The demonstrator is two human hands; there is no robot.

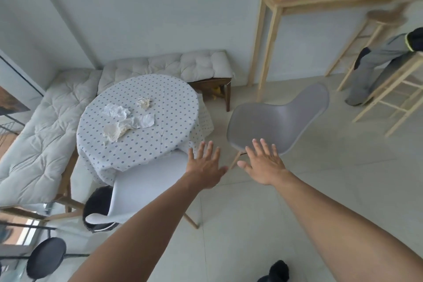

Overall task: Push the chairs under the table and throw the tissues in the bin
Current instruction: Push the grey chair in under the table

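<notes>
A round table (160, 103) under a dotted white cloth stands at centre left. Several crumpled tissues (128, 119) lie on top of it. A white chair (146, 188) sits at the table's near edge, its seat partly under the cloth. A grey chair (277, 121) stands apart on the floor to the table's right, turned away from it. My left hand (204, 166) is held out flat with fingers spread, just right of the white chair. My right hand (265, 163) is spread too, over the grey chair's near edge. Neither holds anything.
A cushioned bench (174, 64) runs along the wall behind and left of the table. A tall wooden console (320, 2) and wooden stools (393, 89) stand at right, where another person's legs (375, 68) show. A black bin (97, 204) sits beside the white chair; a black stool (45, 257) stands at lower left.
</notes>
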